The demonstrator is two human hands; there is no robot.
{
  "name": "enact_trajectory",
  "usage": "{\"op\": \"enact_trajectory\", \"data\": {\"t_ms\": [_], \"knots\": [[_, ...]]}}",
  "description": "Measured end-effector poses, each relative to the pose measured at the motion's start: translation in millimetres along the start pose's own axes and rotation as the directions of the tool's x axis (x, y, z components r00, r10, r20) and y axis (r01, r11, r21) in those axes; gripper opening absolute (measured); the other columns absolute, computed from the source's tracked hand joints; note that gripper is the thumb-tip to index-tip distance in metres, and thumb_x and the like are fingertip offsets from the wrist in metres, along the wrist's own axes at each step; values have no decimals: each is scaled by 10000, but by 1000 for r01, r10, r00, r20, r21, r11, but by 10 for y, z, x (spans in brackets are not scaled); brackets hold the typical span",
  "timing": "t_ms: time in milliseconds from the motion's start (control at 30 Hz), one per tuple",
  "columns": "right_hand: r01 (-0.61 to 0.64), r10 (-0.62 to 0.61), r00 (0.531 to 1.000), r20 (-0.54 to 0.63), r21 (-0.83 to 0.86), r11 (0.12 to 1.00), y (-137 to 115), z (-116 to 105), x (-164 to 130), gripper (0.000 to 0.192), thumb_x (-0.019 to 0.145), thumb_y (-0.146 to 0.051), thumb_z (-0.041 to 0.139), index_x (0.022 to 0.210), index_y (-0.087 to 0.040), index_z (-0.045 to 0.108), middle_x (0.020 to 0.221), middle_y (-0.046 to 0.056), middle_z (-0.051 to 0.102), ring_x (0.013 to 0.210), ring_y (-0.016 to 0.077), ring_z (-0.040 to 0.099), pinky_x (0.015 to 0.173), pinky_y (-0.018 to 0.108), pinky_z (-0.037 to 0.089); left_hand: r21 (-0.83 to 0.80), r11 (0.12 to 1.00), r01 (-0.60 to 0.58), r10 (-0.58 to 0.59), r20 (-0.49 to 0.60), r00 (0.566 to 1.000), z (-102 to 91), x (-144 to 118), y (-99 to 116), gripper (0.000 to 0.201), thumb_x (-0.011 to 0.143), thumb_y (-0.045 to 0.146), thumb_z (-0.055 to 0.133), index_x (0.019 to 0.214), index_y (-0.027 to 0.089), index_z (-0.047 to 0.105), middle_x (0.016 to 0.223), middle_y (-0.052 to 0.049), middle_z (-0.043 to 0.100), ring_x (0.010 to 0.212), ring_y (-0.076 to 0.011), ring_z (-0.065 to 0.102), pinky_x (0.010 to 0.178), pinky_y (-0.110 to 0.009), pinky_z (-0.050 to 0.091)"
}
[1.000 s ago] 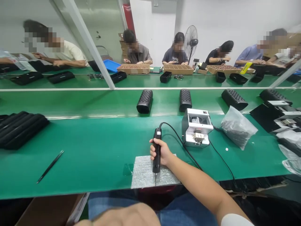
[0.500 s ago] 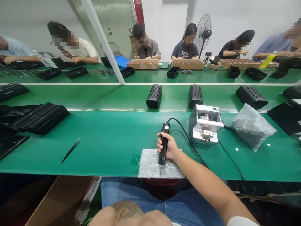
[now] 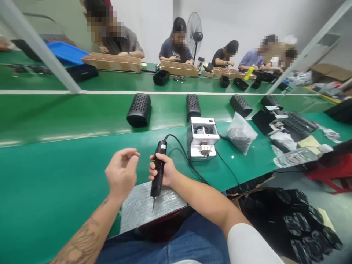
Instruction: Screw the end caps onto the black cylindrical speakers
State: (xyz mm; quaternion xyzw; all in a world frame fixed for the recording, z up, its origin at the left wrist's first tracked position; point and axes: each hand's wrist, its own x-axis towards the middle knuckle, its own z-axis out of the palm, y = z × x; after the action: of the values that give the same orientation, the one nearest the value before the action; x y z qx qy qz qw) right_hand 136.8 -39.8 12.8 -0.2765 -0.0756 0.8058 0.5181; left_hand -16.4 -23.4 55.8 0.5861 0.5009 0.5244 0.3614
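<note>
My right hand [image 3: 167, 170] is wrapped round a black electric screwdriver [image 3: 158, 170], whose bit points down over a foam sheet [image 3: 134, 216] at the table's front edge. A black cord runs from the top of the screwdriver. To its left, my left hand [image 3: 122, 170] is raised above the green table, fingers loosely bent and thumb apart, and nothing shows in it. Beyond the screwdriver, to the right, stands a white and grey screw feeder [image 3: 204, 139].
A clear bag of small dark parts [image 3: 242, 134] lies right of the feeder. Black perforated housings [image 3: 139, 110] stand on the green strip behind. Several people work across the line by cardboard trays [image 3: 180, 68]. Black parts [image 3: 305, 227] fill the floor area at right.
My view has swung to the right. My left hand has come up from my lap to above the table. The right hand keeps its hold on the screwdriver.
</note>
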Motion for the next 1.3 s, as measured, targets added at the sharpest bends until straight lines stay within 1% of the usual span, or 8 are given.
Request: {"op": "enact_trajectory", "data": {"t_ms": [100, 167, 233, 500, 700, 833, 1033, 1300], "knots": [[-4, 4, 1000, 8, 9, 1000, -4, -15, 36, 286, 1000, -497, 584, 936, -221, 618, 625, -55, 574, 459, 126, 442, 495, 270, 440, 16, 977, 213, -213, 161, 964, 268, 346, -297, 418, 756, 510, 729, 1038, 203, 695, 984, -56, 755, 837, -221, 715, 787, -360, 631], [-14, 14, 1000, 14, 21, 1000, 33, -31, 54, 302, 995, -507, 574, 917, -218, 618, 621, -52, 570, 458, 128, 446, 491, 273, 449, 23, 972, 233, -228, 321, 919, 291, 382, -421, 451, 766, 558, 728, 1042, 202, 727, 1014, -71, 786, 880, -246, 734, 824, -386, 641], [-25, 25, 1000, 14, 33, 999, 87, -57, 69, 322, 996, -508, 547, 882, -215, 614, 614, -47, 561, 460, 127, 446, 490, 273, 457, 31, 974, 223, -215, 422, 881, 260, 334, -483, 457, 792, 597, 714, 1024, 207, 766, 1004, -79, 805, 937, -268, 742, 889, -407, 634], [-135, 135, 990, 31, -23, 991, 233, -186, 98, 565, 1015, -588, 406, 625, -213, 568, 456, 18, 481, 442, 145, 421, 473, 264, 452, -69, 919, 389, -292, 545, 786, 156, 233, -526, 378, 826, 528, 708, 1024, 216, 789, 978, -72, 806, 935, -262, 751, 871, -374, 623], [-137, 139, 990, 22, -56, 989, 292, -172, 163, 575, 1021, -544, 375, 607, -209, 591, 445, 38, 498, 435, 159, 448, 471, 277, 476, -67, 907, 415, -330, 500, 801, 98, 182, -584, 323, 868, 482, 678, 1017, 215, 782, 1005, -77, 807, 962, -280, 752, 871, -388, 624], [-134, 135, 991, 14, -39, 990, 306, -145, 167, 508, 1000, -559, 464, 663, -206, 606, 491, 11, 523, 422, 156, 478, 467, 292, 486, -83, 896, 436, -342, 498, 797, 66, 216, -572, 302, 823, 442, 663, 967, 215, 802, 934, -83, 804, 909, -294, 757, 832, -411, 637], [-110, 111, 994, -19, 40, 993, 309, -151, 79, 363, 964, -526, 584, 784, -212, 615, 549, -45, 522, 434, 137, 464, 475, 288, 490, 27, 947, 320, -285, 530, 799, 43, 298, -485, 267, 767, 414, 695, 883, 221, 837, 919, -97, 815, 902, -311, 752, 847, -454, 648], [-91, 92, 995, -50, 32, 995, 288, -94, 58, 297, 977, -486, 562, 859, -219, 620, 559, -54, 535, 415, 139, 459, 452, 289, 484, 36, 970, 242, -224, 527, 820, 59, 282, -381, 272, 767, 405, 646, 841, 224, 835, 850, -70, 803, 825, -277, 735, 849, -417, 624]]}}
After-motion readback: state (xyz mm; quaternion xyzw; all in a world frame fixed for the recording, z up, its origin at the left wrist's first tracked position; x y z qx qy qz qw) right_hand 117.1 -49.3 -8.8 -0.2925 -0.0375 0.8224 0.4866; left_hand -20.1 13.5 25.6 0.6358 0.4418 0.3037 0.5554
